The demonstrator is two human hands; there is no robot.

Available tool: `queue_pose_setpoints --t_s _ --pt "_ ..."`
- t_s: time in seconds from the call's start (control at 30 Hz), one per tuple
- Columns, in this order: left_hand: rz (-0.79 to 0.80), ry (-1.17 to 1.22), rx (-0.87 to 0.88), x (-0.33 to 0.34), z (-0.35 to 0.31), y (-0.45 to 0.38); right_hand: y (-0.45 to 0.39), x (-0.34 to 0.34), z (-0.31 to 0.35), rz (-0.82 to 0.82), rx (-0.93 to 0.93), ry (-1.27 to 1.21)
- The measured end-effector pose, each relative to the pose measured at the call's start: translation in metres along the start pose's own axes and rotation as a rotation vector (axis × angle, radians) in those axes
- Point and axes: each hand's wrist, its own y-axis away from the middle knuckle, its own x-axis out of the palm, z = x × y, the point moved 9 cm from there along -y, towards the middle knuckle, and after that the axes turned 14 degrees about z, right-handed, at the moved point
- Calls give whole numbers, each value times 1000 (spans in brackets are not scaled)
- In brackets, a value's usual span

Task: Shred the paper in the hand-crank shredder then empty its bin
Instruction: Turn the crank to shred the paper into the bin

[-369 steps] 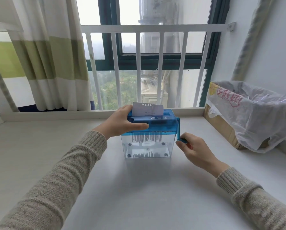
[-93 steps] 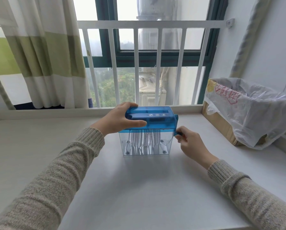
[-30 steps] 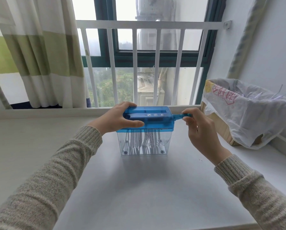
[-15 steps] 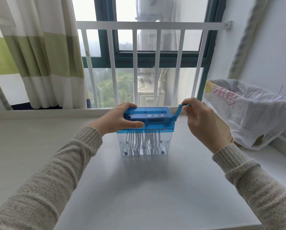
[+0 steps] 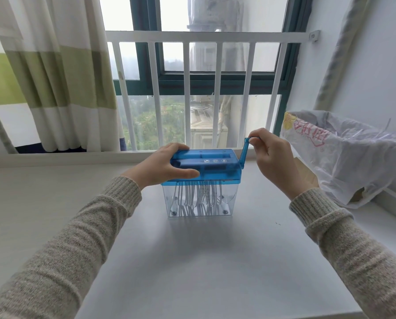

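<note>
A small hand-crank shredder stands mid-table: a blue top [image 5: 217, 165] on a clear bin [image 5: 229, 203]. White paper strips [image 5: 198, 199] hang from the cutters down into the bin. No paper sticks out of the top slot. My left hand [image 5: 163, 168] grips the left end of the blue top, thumb along its front. My right hand [image 5: 271, 155] pinches the knob of the blue crank [image 5: 245, 151], which points up at the shredder's right end.
A cardboard box lined with a white plastic bag [image 5: 344, 155], holding some strips, sits at the right against the wall. A white railing [image 5: 187, 93] and window run behind the shredder. A striped curtain [image 5: 61, 77] hangs at the left. The white table [image 5: 192, 261] stretches toward me.
My right hand has carried the crank from low beside the bin up and over to upright. The last of the paper went into the slot, and more strips hang in the bin.
</note>
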Motion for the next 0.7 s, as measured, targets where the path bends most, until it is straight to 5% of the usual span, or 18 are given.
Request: queue_pose_setpoints --t_s 0.7 --pt "-1 18 -2 1 2 -1 -26 14 -27 111 103 -48"
